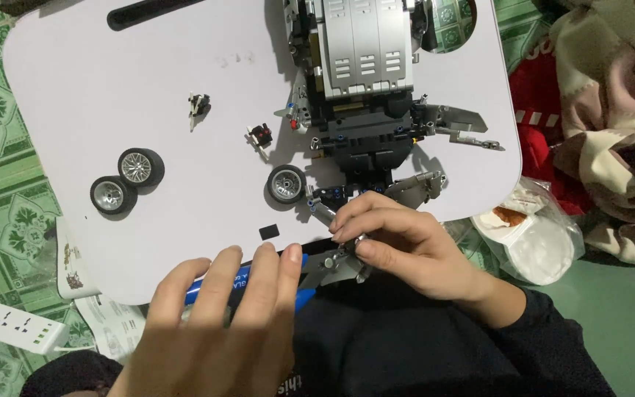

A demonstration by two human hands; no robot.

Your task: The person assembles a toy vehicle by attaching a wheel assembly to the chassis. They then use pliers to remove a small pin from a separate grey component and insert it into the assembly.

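Nearest to us, our left hand (218,323) lies palm down at the near edge of the white lap table (75,110), its fingers curled side by side over a blue tube-like object (248,283) that shows only between them and at its far tip. Just to the right, our right hand (398,246) comes in from a dark sleeve, wrist bent inward, with thumb and bent fingers pinched on a small grey plastic brick assembly (332,265) that juts toward the left hand. Just beyond the knuckles, a grey and black brick-built model car (365,95) rests on the table, one small black-tyred wheel (286,184) at its near corner. Farther left, two loose wheels (126,180) touch each other, and two tiny black-and-white pieces (229,121) lie apart beyond them. A white power strip (9,323) sits on the green patterned floor at left.
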